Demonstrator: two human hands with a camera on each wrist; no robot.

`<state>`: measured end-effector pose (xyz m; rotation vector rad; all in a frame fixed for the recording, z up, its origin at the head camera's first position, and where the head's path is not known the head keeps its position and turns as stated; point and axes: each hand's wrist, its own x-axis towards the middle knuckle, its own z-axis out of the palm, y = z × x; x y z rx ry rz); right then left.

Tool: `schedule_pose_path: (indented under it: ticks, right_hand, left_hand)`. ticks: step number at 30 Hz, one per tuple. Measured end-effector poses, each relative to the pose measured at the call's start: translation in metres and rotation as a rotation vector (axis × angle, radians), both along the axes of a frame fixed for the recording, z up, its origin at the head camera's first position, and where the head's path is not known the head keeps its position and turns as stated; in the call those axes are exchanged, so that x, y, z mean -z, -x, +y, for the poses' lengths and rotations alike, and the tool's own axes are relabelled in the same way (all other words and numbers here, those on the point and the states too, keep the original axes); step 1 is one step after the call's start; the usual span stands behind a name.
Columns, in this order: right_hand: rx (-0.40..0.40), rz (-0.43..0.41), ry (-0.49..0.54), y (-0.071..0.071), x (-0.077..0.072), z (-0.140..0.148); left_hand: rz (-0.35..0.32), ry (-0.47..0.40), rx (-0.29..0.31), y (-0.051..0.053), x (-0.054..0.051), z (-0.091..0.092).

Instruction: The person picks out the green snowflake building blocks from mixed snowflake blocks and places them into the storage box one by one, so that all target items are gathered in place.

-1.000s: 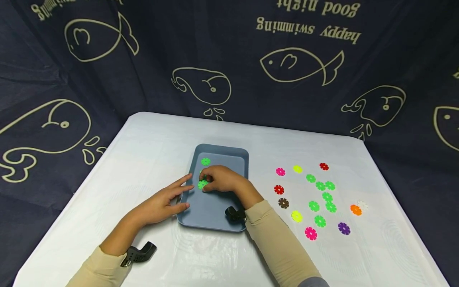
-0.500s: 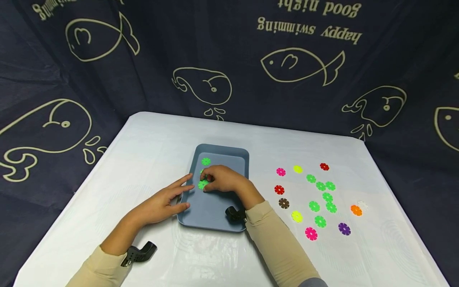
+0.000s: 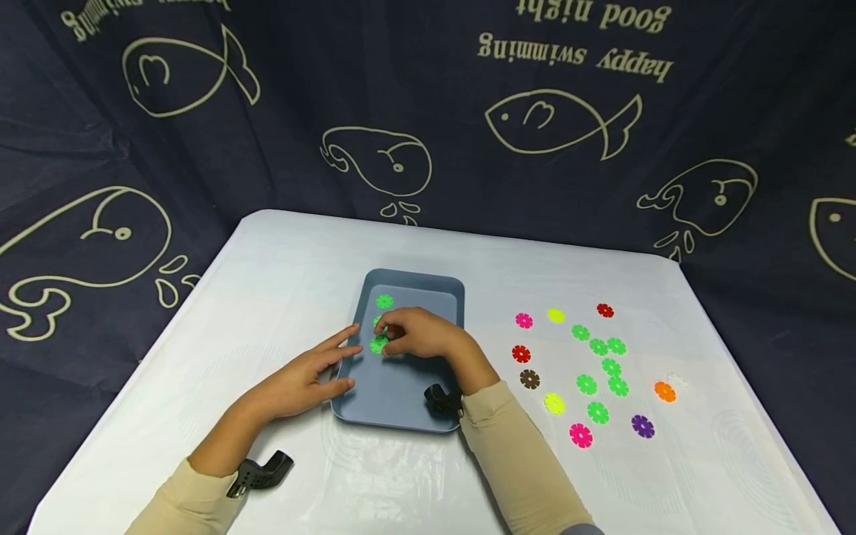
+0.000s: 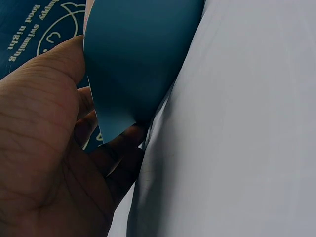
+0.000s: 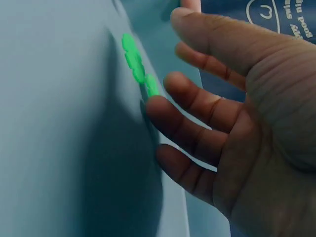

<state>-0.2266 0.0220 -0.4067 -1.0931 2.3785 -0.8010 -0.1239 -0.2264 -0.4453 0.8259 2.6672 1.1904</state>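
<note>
A blue-grey tray (image 3: 394,397) lies on the table with green snowflake-shaped plastic discs in it. One green disc (image 3: 384,302) lies near the tray's far left corner. Closer to me, another green disc (image 3: 377,346) lies by the fingertips of my right hand (image 3: 423,334), which partly covers a further disc between the two. In the right wrist view the thumb stands apart from the loosely bent fingers, nothing between them, beside green discs (image 5: 132,58). With fingers spread, my left hand (image 3: 304,379) touches the tray's left edge; the left wrist view shows it against the tray wall (image 4: 140,59).
Loose discs lie right of the tray: several green ones (image 3: 586,384), plus a purple disc (image 3: 643,426), an orange disc (image 3: 665,391), a brown disc (image 3: 530,379) and red, pink, yellow and white ones. A dark fish-patterned cloth (image 3: 455,186) hangs behind the white table (image 3: 281,267).
My right hand has shifted slightly right, its fingertips drawing back from the green discs, so a little more of the middle one shows. The left hand stays in place.
</note>
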Motion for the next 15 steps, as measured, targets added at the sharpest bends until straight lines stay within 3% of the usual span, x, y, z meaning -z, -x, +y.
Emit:
schedule_pose_path:
  ticks: [8,15]
  right_hand:
    - [0.010,0.026,0.061,-0.009,-0.017,0.010]
    - [0.034,0.123,0.091,-0.019,-0.036,0.023]
  left_hand:
    - [0.006,-0.004,0.005,0.000,0.000,0.001]
    - [-0.025,-0.004,-0.001,0.000,-0.001,0.001]
